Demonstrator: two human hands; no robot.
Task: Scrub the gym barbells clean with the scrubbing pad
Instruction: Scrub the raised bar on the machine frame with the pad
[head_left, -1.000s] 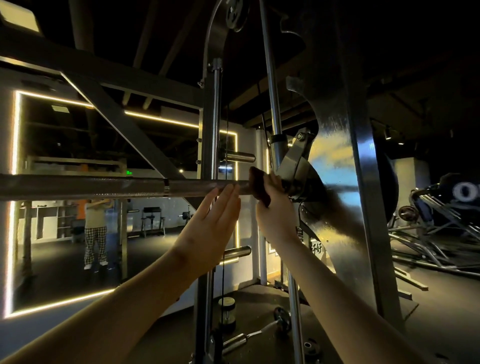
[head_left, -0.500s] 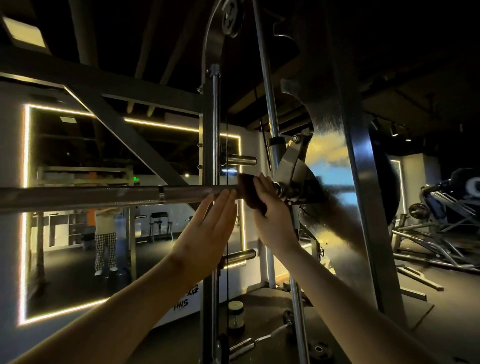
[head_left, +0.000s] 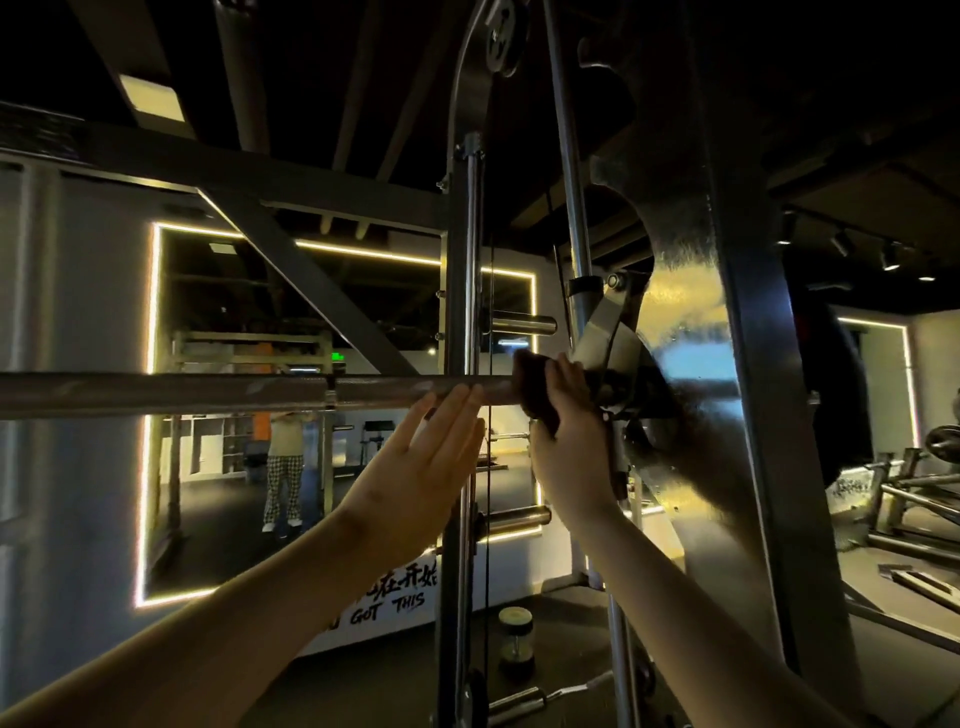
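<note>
Both hands (head_left: 415, 467) (head_left: 569, 441) on barbell (head_left: 208, 395), right gripping pad (head_left: 527, 376).

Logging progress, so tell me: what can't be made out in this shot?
Head view:
- Left end of the barbell: cut off by the frame edge.
- Bar section under the scrubbing pad: covered by pad and right hand.
- Grime on the bar: lighting too dim.

The barbell bar (head_left: 208, 395) is bare metal: dull satin grey, faintly roughened. The scrubbing pad (head_left: 530, 384) looks dark and coarse, perhaps fibre — the dimness hides its weave. The guide rod (head_left: 569, 182) and 2 pegs (head_left: 524, 325) are polished chrome; the frame plate (head_left: 691, 332) is glossy, speckled dark metal.
</note>
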